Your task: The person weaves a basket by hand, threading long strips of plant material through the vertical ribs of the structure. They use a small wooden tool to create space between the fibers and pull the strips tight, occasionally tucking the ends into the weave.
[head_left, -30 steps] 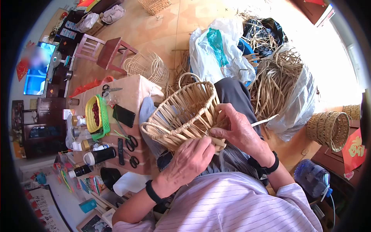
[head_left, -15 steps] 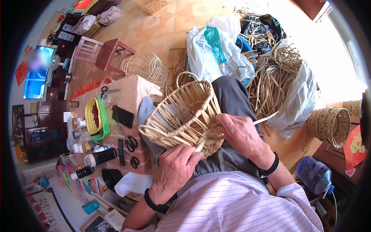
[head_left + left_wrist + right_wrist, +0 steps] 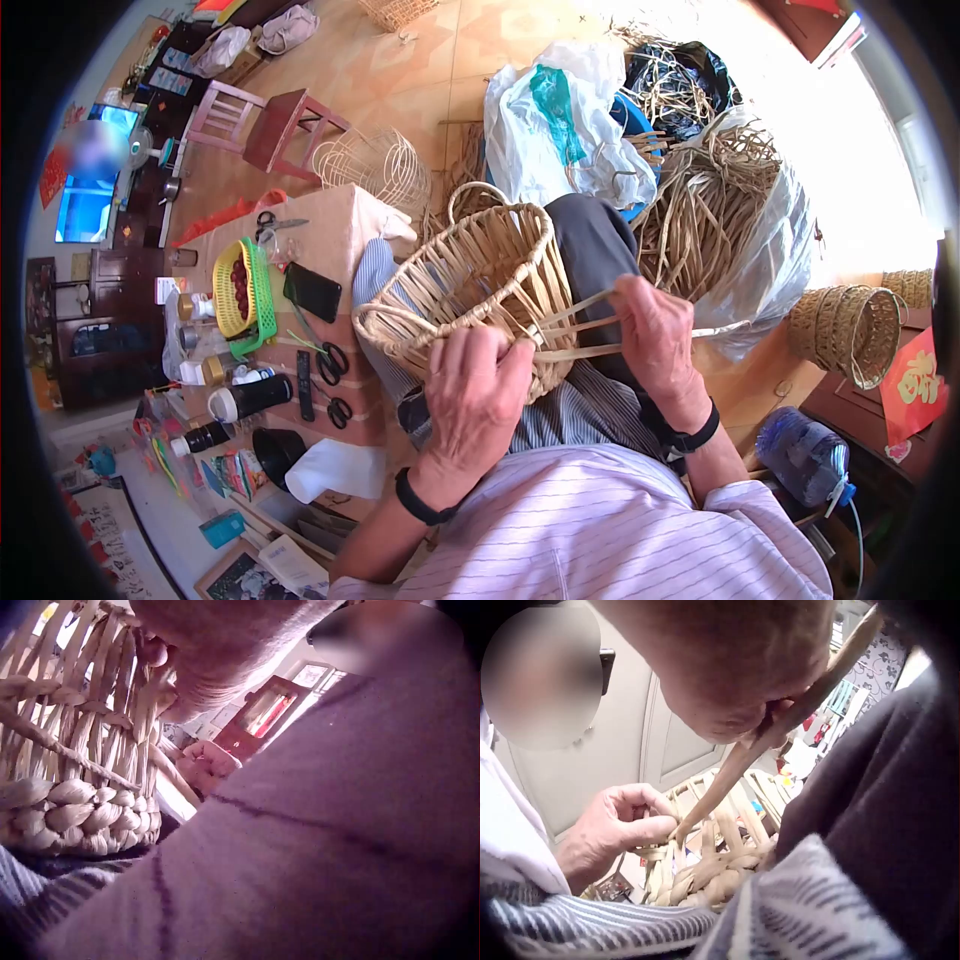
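Note:
A woven basket (image 3: 470, 265) with loop handles lies tilted across the person's lap, its open stakes and thick braided band (image 3: 90, 817) showing in the left wrist view. The left hand (image 3: 478, 385) is at the basket's near side; in the right wrist view its thumb and forefinger (image 3: 641, 825) pinch the weave where a strand comes out. Off to the right, the right hand (image 3: 655, 335) grips flat plant-fibre strands (image 3: 585, 350), drawn taut from the basket wall. One long strand (image 3: 750, 754) runs past the right hand's fingers, and its pale tail extends beyond the hand.
A cloth-covered table (image 3: 340, 225) at left holds scissors (image 3: 332, 362), a phone (image 3: 312, 292), a yellow basket (image 3: 232, 290) and bottles. Dried fibre (image 3: 700, 210) lies in plastic bags ahead. Finished baskets (image 3: 845, 335) and a water jug (image 3: 800, 450) stand at right.
The right hand has moved away from the basket to the right, pulling strands out straight. The left hand has shifted from the loose strand ends up against the basket's near side.

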A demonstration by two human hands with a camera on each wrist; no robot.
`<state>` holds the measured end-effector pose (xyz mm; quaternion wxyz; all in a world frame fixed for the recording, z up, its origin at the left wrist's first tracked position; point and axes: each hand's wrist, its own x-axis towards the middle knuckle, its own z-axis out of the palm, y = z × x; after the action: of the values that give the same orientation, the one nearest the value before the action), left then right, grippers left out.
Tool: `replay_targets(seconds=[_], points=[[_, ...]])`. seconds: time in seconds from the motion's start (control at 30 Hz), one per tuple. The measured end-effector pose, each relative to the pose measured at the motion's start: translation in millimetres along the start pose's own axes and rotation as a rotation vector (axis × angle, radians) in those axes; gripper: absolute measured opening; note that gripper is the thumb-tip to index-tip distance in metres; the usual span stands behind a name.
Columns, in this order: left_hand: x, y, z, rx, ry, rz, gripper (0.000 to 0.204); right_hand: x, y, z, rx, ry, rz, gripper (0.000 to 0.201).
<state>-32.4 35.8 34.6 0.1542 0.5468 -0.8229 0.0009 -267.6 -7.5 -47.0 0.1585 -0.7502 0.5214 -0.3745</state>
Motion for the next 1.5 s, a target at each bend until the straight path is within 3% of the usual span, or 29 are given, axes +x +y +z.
replay_targets(seconds=[0.17, 0.27, 0.37, 0.5, 0.57, 0.63, 0.67, 0.7, 0.73, 0.77, 0.83, 0.87, 0.9, 0.97, 1.1, 1.27, 1.33, 1.4, 1.5], points=[[-4.2, -2.3, 11.7, -0.004, 0.041, -0.036, 0.031, -0.2, 43.9, -19.9, -0.028, 0.220, 0.236, 0.008], [-2.4, -1.7, 10.2, -0.007, 0.003, -0.048, 0.035, 5.5, 61.4, -23.8, 0.140, 0.273, 0.426, 0.004], [-2.6, -1.7, 6.0, -0.065, -0.051, -0.057, 0.034, -28.0, 109.4, 7.5, 0.274, 0.212, 0.512, 0.005], [-2.8, -11.2, -2.6, -0.274, -0.007, -0.065, 0.030, -58.2, 152.4, 9.4, 0.777, 0.073, 0.943, 0.015], [-2.5, -18.1, -21.6, -0.583, 0.033, -0.252, 0.028, -62.5, 170.4, -3.3, 0.652, -0.063, 0.919, 0.024], [6.5, -22.4, -44.6, -0.474, 0.007, -0.293, 0.029, -66.6, 182.4, -18.3, 0.280, -0.147, 0.819, 0.025], [16.3, -23.0, -51.2, -0.389, 0.022, -0.282, 0.033, -67.9, 181.0, -30.9, -0.290, -0.226, 0.603, 0.021], [25.4, -24.8, -54.1, -0.302, 0.037, -0.273, 0.036, -44.5, 148.2, -42.5, -0.366, -0.156, 0.564, 0.016], [33.3, -25.4, -52.8, -0.297, -0.001, -0.222, 0.043, -18.1, 102.3, -54.2, -0.285, -0.125, 0.584, 0.013], [39.1, -23.9, -49.5, -0.313, -0.111, -0.272, 0.044, 0.6, 63.8, -55.8, -0.206, -0.091, 0.607, 0.011], [55.8, -18.4, -40.1, -0.346, -0.333, -0.352, 0.046, 7.2, 29.7, -40.8, -0.002, -0.115, 0.084, 0.014], [72.4, -15.9, -38.0, -0.324, -0.502, -0.424, 0.044, 10.0, 11.7, -27.0, 0.066, -0.165, -0.018, 0.017], [76.3, -16.8, -31.8, -0.287, -0.523, -0.390, 0.043, 10.8, -1.2, -12.9, 0.137, -0.219, -0.125, 0.021], [77.5, -24.7, -12.5, -0.204, -0.565, -0.320, 0.041, 4.4, -9.6, 6.1, 0.210, -0.347, -0.186, 0.021], [71.1, -42.6, -19.3, -0.457, -0.499, -0.210, 0.031, 10.5, -8.8, 0.2, 0.211, -0.443, -0.242, 0.022], [76.5, -60.1, -28.4, -0.585, -0.610, -0.295, 0.033, 21.3, -17.5, -4.3, 0.182, -0.454, -0.377, 0.019], [77.8, -72.0, -30.8, -0.631, -0.643, -0.213, 0.034, 24.8, -22.5, -7.6, 0.181, -0.467, -0.407, 0.017], [80.1, -90.1, -27.2, -0.698, -0.726, -0.174, 0.035, 27.2, -27.0, -4.0, 0.244, -0.457, -0.385, 0.017], [79.2, -97.8, -12.9, -0.654, -0.610, -0.153, 0.036, 27.9, -20.5, 7.5, 0.282, -0.439, -0.287, 0.017]])
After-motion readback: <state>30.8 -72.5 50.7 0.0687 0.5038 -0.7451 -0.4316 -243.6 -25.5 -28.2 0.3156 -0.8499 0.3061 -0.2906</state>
